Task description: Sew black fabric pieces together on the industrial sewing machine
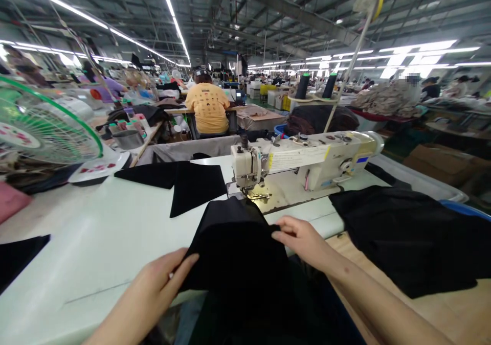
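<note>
A black fabric piece (pixel 238 243) lies in front of me, its far end reaching the needle of a cream sewing machine (pixel 303 163). My left hand (pixel 164 278) rests on the fabric's left edge with fingers stretched flat. My right hand (pixel 303 237) pinches the fabric's right edge, fingers closed on it. The cloth hangs down over the near table edge toward my lap.
The pale work table (pixel 95 243) also bears a second black cut piece (pixel 184 181) further back, a black scrap (pixel 19 255) at left and a black pile (pixel 406 232) at right. A green fan (pixel 42 125) stands at left. A person in a yellow shirt (pixel 209 107) sits ahead, back turned.
</note>
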Demonstrator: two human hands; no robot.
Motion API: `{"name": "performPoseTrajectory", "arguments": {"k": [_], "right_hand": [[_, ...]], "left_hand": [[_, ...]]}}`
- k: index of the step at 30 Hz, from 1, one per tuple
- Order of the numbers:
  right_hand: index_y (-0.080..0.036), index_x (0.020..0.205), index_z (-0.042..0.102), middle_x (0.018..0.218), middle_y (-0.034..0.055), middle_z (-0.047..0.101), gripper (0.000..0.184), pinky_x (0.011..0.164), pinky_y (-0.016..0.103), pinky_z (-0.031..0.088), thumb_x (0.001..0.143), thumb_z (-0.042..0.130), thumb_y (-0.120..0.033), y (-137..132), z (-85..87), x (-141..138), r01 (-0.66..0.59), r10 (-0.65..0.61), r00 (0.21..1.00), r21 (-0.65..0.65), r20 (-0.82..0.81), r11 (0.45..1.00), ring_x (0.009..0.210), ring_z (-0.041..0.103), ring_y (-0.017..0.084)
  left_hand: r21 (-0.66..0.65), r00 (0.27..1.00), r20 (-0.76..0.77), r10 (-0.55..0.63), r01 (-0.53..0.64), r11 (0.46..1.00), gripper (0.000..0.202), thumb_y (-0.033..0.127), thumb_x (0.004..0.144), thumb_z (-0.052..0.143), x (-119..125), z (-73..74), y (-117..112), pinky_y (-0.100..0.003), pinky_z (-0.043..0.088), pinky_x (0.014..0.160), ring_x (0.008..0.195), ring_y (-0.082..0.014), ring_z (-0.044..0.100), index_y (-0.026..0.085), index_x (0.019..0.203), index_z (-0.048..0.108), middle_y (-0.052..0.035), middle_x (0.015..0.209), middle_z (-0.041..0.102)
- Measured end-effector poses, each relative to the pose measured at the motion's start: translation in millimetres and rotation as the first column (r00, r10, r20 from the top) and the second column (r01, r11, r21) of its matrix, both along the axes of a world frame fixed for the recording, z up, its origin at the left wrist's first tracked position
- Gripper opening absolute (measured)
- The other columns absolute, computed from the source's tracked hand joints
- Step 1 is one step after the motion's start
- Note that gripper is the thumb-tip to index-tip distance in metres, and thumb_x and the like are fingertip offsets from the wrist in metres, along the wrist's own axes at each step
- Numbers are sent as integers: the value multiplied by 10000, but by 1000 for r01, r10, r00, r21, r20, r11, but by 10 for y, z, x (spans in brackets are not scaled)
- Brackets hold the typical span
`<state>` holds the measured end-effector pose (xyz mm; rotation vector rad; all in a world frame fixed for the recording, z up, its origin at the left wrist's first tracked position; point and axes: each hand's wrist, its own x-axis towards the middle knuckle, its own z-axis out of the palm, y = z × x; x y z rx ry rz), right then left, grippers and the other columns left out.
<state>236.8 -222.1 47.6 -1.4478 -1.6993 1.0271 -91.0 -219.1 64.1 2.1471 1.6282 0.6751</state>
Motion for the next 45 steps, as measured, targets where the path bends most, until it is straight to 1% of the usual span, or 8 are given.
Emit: {"name": "performPoseTrajectory", "arguments": {"k": [5,11,17,20,25,32,41,45], "right_hand": [[-186,832,706,958,54,688,127,860,309,478,895,598,-207,704,-249,-361,92,-157,966,295,204,951,933,635,196],[-177,806,741,998,127,695,170,985,425,453,874,594,-122,1028,-491,-584,125,-229,938,364,260,923,1034,627,278],[-181,888,758,1004,95,713,133,926,331,516,889,627,-204,740,-328,-453,131,-213,967,440,142,888,985,667,216],[-218,870,781,1010,75,711,142,889,321,543,866,665,-300,431,-110,-291,161,-162,986,453,-36,877,963,681,208],[-259,799,808,1053,80,741,160,816,322,579,766,744,-403,25,253,-1,229,-184,971,367,-154,901,923,711,237],[-217,626,762,975,105,768,284,763,330,594,683,754,-495,-64,293,147,477,-452,878,390,-161,788,874,723,290],[-214,927,806,1134,82,747,371,903,331,574,683,776,-492,27,12,311,539,-454,799,132,-394,832,1120,666,316],[-208,874,812,1120,91,749,338,921,357,571,636,823,-447,22,40,316,581,-480,757,120,-444,805,1097,675,326]], "left_hand": [[-1,937,-338,85,-91,996,312,401,916,383,184,-64,702,-347,471,683,764,-278,666,226,798,612,-85,829,693],[39,975,-195,104,-99,994,121,305,826,535,256,-386,1143,-409,473,837,877,-288,605,192,795,563,-131,962,606],[-10,999,-18,40,-40,999,70,243,817,499,219,-430,927,-414,485,819,827,-262,591,215,753,496,-83,840,600],[-141,964,266,-11,50,989,128,309,815,578,200,-353,741,-362,514,812,894,-235,641,211,770,507,-96,990,664],[-234,514,857,43,314,920,260,286,659,805,293,-127,556,-381,485,922,1051,-268,647,188,681,565,-107,1110,698],[-107,523,844,120,-54,993,205,347,672,800,576,145,394,-291,516,776,819,-190,633,176,735,706,-53,876,695],[-76,419,895,154,-198,977,161,307,673,805,711,251,246,-269,547,827,892,-192,679,201,784,755,-40,903,743],[-30,501,855,131,-205,978,130,281,698,778,752,276,232,-266,551,794,857,-187,683,197,796,760,-42,904,745]]}}
